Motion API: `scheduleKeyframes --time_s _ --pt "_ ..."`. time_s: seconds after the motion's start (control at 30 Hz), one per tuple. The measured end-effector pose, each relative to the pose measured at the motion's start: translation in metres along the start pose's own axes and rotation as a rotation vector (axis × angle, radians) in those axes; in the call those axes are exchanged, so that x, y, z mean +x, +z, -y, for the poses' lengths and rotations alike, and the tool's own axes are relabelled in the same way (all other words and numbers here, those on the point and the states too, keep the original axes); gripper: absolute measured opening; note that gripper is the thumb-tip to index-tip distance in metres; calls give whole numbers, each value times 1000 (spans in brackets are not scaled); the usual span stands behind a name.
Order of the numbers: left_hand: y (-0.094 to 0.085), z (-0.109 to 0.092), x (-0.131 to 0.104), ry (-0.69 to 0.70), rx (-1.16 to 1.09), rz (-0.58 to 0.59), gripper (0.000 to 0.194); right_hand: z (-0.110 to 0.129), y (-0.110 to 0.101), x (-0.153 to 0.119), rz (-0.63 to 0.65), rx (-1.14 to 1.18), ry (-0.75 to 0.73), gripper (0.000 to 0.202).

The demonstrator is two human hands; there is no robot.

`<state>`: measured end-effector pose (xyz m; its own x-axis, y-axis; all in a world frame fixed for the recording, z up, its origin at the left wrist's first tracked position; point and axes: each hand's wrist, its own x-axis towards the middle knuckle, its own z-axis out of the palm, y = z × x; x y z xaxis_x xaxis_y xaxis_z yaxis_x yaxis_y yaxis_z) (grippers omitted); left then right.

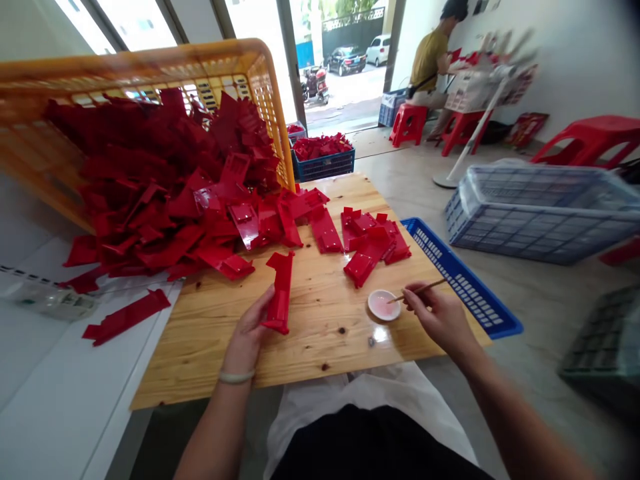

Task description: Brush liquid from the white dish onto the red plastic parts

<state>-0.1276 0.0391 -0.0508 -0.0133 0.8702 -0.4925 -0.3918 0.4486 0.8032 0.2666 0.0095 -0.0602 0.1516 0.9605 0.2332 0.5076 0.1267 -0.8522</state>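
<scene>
My left hand (pixel 254 322) is closed on a red plastic part (pixel 281 293), held upright over the wooden board (pixel 310 347). Between the fingers of my right hand (pixel 437 313) is a thin brush-like stick (pixel 425 288), its tip down in a small white dish (pixel 384 305) of pinkish liquid. Whether that tip has bristles I cannot tell. Beyond the dish lies a small group of red plastic parts (pixel 373 243), some overlapping. A large heap of similar parts (pixel 185 200) spills from a tipped orange crate (pixel 277 100) onto the board's left side.
A blue basket (pixel 465 287) stands below the board's right edge. On the floor are a grey-blue crate (pixel 545 213), a blue crate of red parts (pixel 325 163) and a red stool (pixel 590 140). Another person (pixel 427 60) sits at the back right near a white fan stand (pixel 475 143).
</scene>
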Motion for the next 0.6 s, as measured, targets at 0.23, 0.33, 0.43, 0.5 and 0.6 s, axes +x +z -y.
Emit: scheduleKeyframes --time_s 0.23,0.33,0.43,0.5,0.6 --pt "41 9 -12 -71 -399 335 67 9 -3 -3 -59 103 -12 63" --pt "67 9 -24 -84 -399 389 70 13 -5 -4 -98 168 2 60" --pt "88 12 -38 -72 -309 391 71 24 -8 -6 -162 271 17 51" --pt "99 16 -48 -64 -258 413 74 38 -9 -9 -201 406 28 41" --pt "110 21 -62 -24 -193 437 76 66 -10 -17 -186 591 19 29"
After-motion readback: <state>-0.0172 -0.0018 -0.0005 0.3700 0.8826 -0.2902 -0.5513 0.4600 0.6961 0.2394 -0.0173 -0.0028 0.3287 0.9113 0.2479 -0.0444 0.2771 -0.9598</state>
